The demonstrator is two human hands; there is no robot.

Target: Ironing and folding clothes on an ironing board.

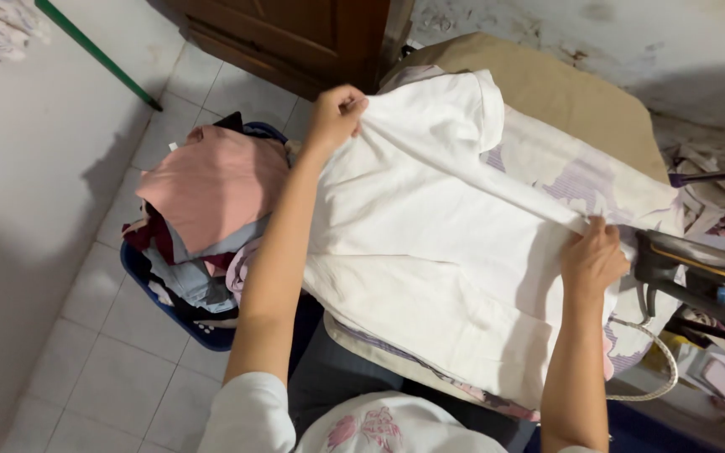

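Both grips closed on white garment (430, 243)

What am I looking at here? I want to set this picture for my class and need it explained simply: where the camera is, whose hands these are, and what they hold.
The one picture comes from a camera worn on a person's head, looking down at their own bare arms. An ironing board carries a white garment, spread flat. The left hand pinches its far edge; the right hand grips its near-right edge. An iron sits at the board's right end. On the tiled floor, left of the board, a blue basket holds piled clothes with a pink garment on top.
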